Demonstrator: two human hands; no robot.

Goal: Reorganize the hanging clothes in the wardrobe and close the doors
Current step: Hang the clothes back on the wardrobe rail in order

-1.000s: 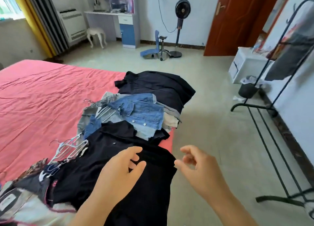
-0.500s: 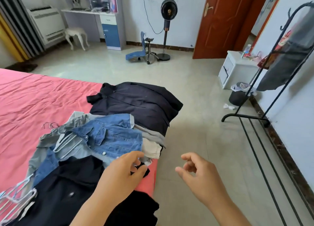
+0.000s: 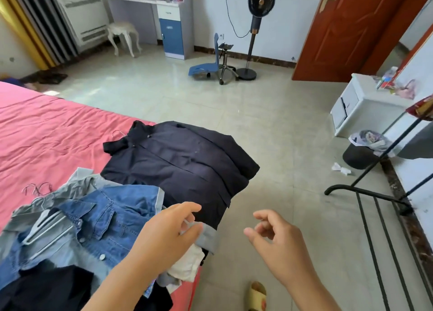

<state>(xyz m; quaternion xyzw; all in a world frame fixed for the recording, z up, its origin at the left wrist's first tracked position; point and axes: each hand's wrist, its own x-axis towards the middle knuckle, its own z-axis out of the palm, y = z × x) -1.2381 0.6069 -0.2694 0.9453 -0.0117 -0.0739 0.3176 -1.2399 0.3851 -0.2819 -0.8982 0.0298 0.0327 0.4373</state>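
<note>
- Far to the left of the hands, the pink bed (image 3: 46, 132) carries the task's clothes in a loose pile, several with hangers in them; no wardrobe shows in this view, so by my reading nothing here is rehung and the doors are not yet dealt with
- Just left of the left hand lies the denim jacket (image 3: 105, 219) with a white hanger (image 3: 44, 226) in its collar, overlapping grey garments underneath
- The left hand (image 3: 168, 238) hovers over the pile's near edge, fingers loosely curled; a thin white strand seems to run between thumb and finger, but whether it is pinched I cannot tell
- Beyond both hands the dark shirt (image 3: 182, 165) lies flat, hanging off the bed's edge
- The right hand (image 3: 278, 245) hangs over bare floor, fingers half curled and holding nothing
- Below the right hand a yellow slipper (image 3: 256, 295) sits on the floor
- Right of the hands a black clothes rack (image 3: 365, 189) stands along the wall, its low base bars a likely trip point; past it sit a bin (image 3: 360, 156) and a white cabinet (image 3: 360, 107)
- Left to do, I judge: carry each piece to the wardrobe, hang it, shut the doors
</note>
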